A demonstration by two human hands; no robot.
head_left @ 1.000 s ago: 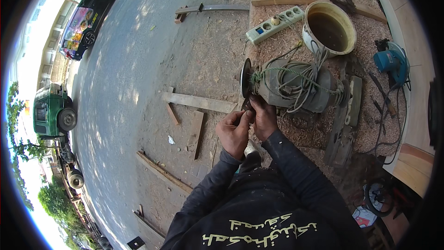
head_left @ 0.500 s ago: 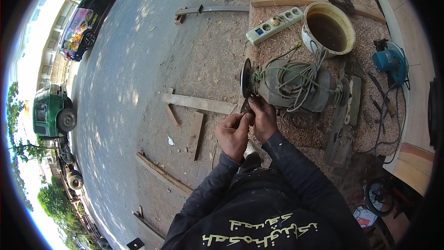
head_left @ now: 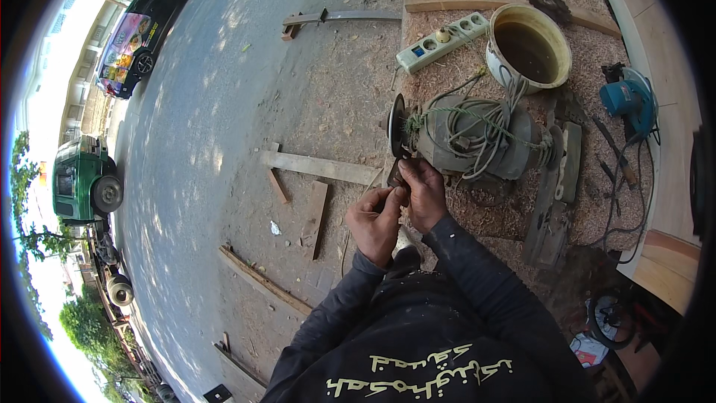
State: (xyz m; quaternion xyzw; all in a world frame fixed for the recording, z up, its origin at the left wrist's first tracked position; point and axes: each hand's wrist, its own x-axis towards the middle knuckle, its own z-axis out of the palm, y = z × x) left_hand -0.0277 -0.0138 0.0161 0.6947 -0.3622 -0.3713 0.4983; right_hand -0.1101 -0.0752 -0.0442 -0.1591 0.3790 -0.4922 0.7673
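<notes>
A grey motor (head_left: 447, 138) wrapped in loops of cable lies on the sawdust, with a dark grinding wheel (head_left: 397, 125) on its left end. Just below that wheel, my left hand (head_left: 374, 224) and my right hand (head_left: 426, 195) are closed close together on a small dark flat piece (head_left: 395, 175). Its upper end is at the lower rim of the wheel; whether it touches cannot be told. Thumbs and fingers hide most of the piece, so its exact kind does not show.
Around the motor are a bucket of brown water (head_left: 526, 56), a white power strip (head_left: 441, 43), a toothed saw blade (head_left: 548, 4) and a teal circular saw (head_left: 626, 101). Wood strips (head_left: 321, 166) lie to the left. A green truck (head_left: 82, 179) stands across the road.
Both hands stay at the wheel with only slight shifts. My left hand has moved a touch left and my right fingers have changed a little on the piece.
</notes>
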